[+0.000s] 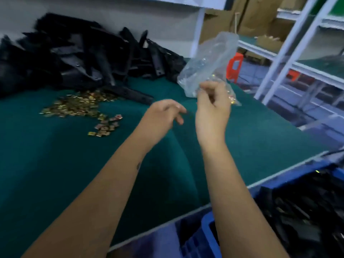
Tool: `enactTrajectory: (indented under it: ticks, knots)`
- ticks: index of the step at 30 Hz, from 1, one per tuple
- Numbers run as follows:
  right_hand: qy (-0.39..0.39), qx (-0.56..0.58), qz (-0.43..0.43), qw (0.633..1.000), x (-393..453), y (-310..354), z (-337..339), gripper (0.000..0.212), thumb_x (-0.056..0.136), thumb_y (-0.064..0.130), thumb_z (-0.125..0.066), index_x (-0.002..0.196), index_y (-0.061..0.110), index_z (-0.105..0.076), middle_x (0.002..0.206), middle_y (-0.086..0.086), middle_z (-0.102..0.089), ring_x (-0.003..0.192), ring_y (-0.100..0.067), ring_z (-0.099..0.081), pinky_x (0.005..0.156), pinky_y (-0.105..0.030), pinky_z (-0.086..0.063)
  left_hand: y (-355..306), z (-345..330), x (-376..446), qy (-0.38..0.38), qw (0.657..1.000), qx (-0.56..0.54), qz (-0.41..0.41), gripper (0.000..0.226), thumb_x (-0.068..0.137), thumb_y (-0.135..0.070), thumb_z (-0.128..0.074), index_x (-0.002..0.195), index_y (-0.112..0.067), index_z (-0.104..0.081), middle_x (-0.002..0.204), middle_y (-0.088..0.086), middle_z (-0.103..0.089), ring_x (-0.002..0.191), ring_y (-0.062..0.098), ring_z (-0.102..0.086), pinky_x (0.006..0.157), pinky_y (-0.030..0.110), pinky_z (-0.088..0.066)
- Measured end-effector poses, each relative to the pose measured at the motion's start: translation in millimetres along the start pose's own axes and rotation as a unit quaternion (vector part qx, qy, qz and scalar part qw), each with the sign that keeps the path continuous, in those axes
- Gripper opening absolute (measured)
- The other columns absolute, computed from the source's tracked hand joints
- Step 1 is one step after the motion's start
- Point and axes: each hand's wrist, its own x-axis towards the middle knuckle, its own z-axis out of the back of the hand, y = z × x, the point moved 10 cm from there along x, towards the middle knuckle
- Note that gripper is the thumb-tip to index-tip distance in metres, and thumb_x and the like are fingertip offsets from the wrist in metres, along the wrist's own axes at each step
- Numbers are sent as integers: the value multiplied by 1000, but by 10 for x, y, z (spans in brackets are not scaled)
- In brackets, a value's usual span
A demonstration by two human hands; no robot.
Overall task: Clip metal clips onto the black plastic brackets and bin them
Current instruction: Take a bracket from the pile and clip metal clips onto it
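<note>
- Metal clips lie scattered in a loose gold heap on the green table, left of centre, with a smaller cluster trailing off toward the near right of the heap.
- Just behind that heap, the black plastic brackets are piled high against the grey wall at the far left of the table; one long bracket lies flat at the foot of the pile, right at the clips' edge.
- Right hand is up above the table, fingers curled and pinching the lower end of a clear plastic bag, which stands up crumpled above the fist.
- A few gold clips show through the bag's bottom corner, just beside the right hand's fingers.
- Left hand hangs in the air close beside the right, fingers loosely curled and holding nothing, apart from the bag.
- Both bare forearms reach in from the bottom of the view across the green surface.
- Blue bin sits at the table's near right edge, below the tabletop, with black brackets heaped inside it.
- Beyond the table's right side, white metal shelving runs back, with green-topped shelves.
- An orange-red stool shows behind the bag, and brown cardboard boxes stand at the back.
</note>
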Motion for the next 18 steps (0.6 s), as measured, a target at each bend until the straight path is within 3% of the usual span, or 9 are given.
enactTrajectory:
  ticks: [2,5,8,11,13,16,18]
  knots:
    - [102,-27,-23,994,-134,-147,-665,20,89,2,-53,94,20,-60,78,10,-56,69,2,-50,68,-15,-40,239,820,3,-160,987,-4,17,32,101,-15,-45,78,-21,-67,60,-8,-62,45,5,-42,44,18,-33]
    - [210,-79,-55,973,-329,-376,-1434,20,92,13,-49,98,31,-56,94,4,-59,73,-9,-53,64,-27,-40,554,1846,-208,-335,941,-31,44,34,101,-14,-44,76,-22,-65,53,-13,-59,43,1,-45,42,15,-35]
    - [207,-104,-83,969,-427,-593,-1826,21,93,14,-46,101,32,-55,102,2,-59,78,-16,-55,61,-32,-40,812,2523,-466,-448,892,-33,59,33,94,-12,-43,72,-25,-64,65,-8,-60,55,6,-48,54,23,-38]
    - [160,-159,-93,970,-433,-767,-1949,23,93,13,-47,106,29,-56,105,5,-58,87,-19,-59,64,-36,-46,1102,2767,-542,-482,869,-24,112,28,92,-15,-41,76,-22,-63,82,0,-62,62,13,-50,60,32,-42]
    - [105,-209,-54,971,-339,-754,-1905,22,92,13,-50,106,27,-58,109,5,-56,101,-20,-55,82,-41,-49,1182,2797,-466,-473,871,1,132,23,91,-16,-40,75,-15,-57,79,2,-58,59,14,-47,56,32,-41]
    - [107,-337,-26,935,-207,-813,-1929,43,92,20,-55,135,21,-51,141,-6,-46,132,-27,-36,109,-45,-29,1160,2750,-366,-443,878,104,149,24,89,-19,-43,65,-19,-45,62,-6,-45,51,13,-34,48,24,-27]
    - [178,-416,-63,890,-205,-985,-2022,61,94,29,-54,150,19,-32,157,-9,-29,144,-31,-19,115,-50,-17,1176,2716,-330,-422,888,112,146,21,90,-22,-44,74,-20,-57,66,-5,-52,55,14,-39,51,26,-30]
